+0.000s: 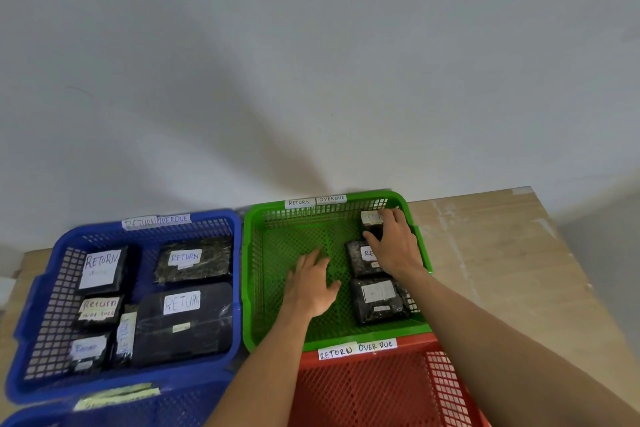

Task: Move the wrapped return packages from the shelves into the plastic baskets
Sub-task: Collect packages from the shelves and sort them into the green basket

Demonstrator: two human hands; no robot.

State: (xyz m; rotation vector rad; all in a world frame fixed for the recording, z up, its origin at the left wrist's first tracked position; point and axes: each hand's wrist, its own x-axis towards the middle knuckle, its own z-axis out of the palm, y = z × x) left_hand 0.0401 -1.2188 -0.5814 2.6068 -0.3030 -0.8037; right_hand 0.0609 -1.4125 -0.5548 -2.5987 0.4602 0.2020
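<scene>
A green plastic basket (273,246) labelled RETURN OVERDUE holds three black wrapped packages along its right side. My right hand (394,246) grips the small far package (371,220), fingers curled over its top, thumb on its near side. Below it lie a middle package (360,258) and a near package (379,300). My left hand (311,282) rests flat on the basket's bare floor, fingers spread. A blue basket (52,288) on the left holds several black packages with white RETURN labels, among them a large one (181,322).
A red basket (363,392) labelled RETURN OVERDUE sits in front of the green one. Part of another blue basket (104,416) shows at the bottom left. All stand on a brown cardboard-covered surface (502,270) against a white wall.
</scene>
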